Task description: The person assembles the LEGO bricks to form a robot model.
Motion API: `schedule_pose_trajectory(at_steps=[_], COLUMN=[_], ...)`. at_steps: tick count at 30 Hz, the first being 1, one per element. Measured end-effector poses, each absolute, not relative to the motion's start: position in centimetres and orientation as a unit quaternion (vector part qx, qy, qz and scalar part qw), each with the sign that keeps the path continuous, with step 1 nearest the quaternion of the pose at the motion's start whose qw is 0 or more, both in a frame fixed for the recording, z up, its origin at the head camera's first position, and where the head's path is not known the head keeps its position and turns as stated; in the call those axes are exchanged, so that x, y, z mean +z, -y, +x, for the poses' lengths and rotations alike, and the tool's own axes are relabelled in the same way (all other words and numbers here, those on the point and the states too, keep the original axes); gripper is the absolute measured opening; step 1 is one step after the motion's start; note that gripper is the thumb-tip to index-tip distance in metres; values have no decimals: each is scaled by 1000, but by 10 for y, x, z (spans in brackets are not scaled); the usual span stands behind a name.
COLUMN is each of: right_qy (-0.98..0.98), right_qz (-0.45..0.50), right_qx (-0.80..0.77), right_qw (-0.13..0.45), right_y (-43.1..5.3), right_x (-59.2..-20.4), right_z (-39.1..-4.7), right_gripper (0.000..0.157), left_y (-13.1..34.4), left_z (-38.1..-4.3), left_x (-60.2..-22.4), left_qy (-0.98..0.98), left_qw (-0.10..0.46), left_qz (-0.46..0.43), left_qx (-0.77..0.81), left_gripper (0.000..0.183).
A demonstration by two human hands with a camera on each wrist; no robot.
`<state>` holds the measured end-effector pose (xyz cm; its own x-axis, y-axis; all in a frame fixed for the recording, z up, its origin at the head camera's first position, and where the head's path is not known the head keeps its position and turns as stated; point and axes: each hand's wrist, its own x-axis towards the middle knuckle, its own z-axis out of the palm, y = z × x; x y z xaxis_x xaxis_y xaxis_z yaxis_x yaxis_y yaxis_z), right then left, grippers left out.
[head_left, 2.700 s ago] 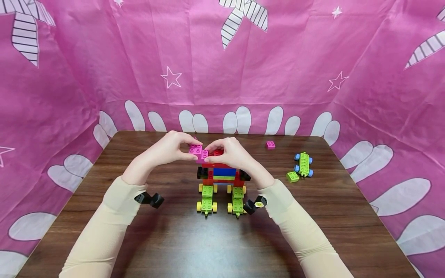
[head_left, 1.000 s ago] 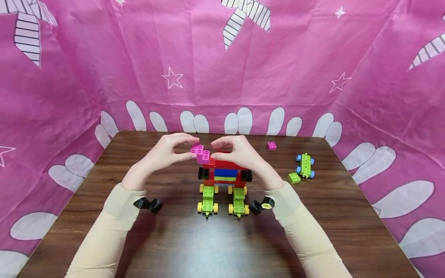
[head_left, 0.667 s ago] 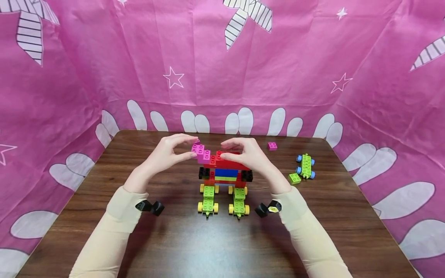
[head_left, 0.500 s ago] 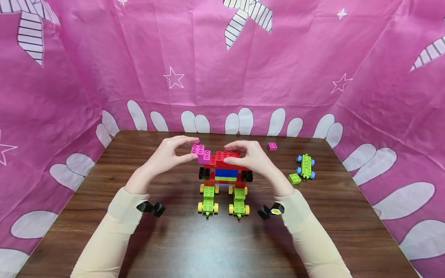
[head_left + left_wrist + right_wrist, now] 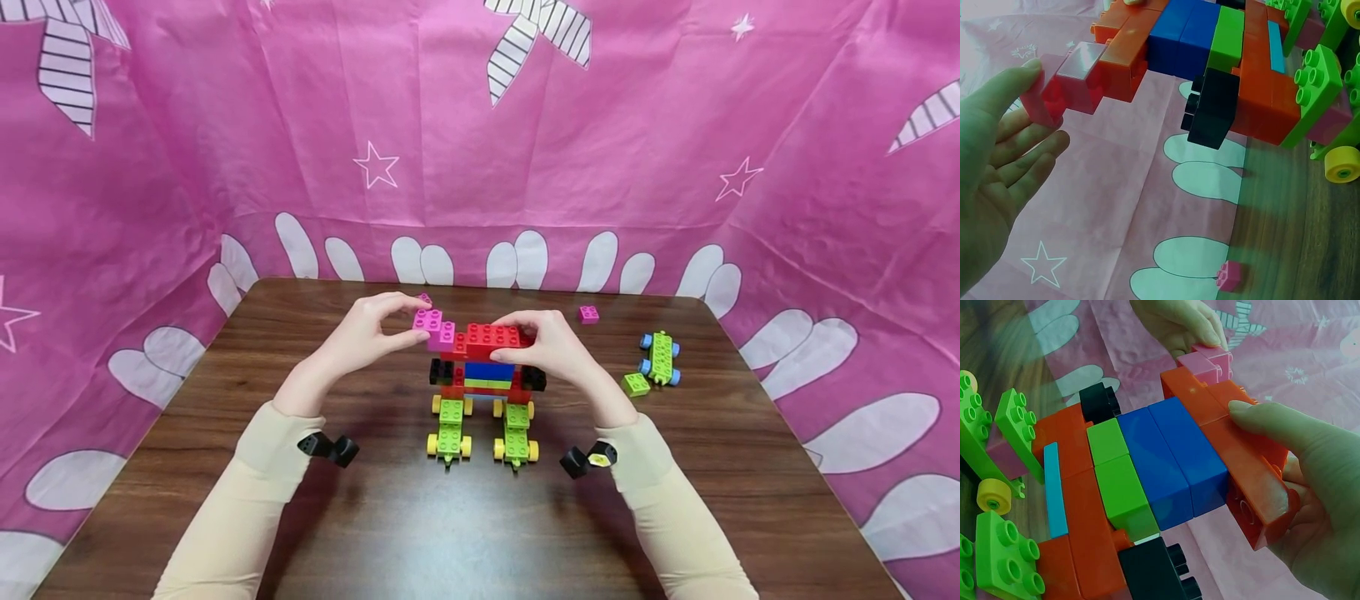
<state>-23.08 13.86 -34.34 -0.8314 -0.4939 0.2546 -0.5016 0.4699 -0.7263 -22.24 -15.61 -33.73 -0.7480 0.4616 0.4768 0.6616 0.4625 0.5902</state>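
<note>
In the middle of the table stands a toy brick build on two lime-green wheeled bases with yellow wheels. Its body has blue bricks, lime bricks, black side bricks and red bricks on top. Two stepped pink bricks stick out at its upper left. My left hand pinches the outer pink brick between thumb and fingers. At the upper right, my right hand grips the top red bricks, the thumb on the near face and fingers behind.
To the right lie a lime wheeled base with blue wheels and a loose lime brick. A pink brick sits near the back edge. Another small pink brick lies near the table's edge. Pink patterned cloth surrounds the table.
My right hand has moved from beside the pink bricks rightward along the red top and now grips its right part. My left hand stays at the outer pink brick.
</note>
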Motion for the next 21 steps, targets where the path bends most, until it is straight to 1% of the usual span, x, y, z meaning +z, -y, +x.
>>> schedule_pose_trajectory(at_steps=[21], right_qy=[866], right_qz=[284], right_qx=[412], right_qw=[22], right_y=[-149], right_x=[-345], right_z=[-235], right_gripper=[36], left_y=[147], left_z=[-230], left_x=[-337], left_qy=[844], left_qw=[119], left_qz=[-342], left_qx=[-395], left_gripper=[38])
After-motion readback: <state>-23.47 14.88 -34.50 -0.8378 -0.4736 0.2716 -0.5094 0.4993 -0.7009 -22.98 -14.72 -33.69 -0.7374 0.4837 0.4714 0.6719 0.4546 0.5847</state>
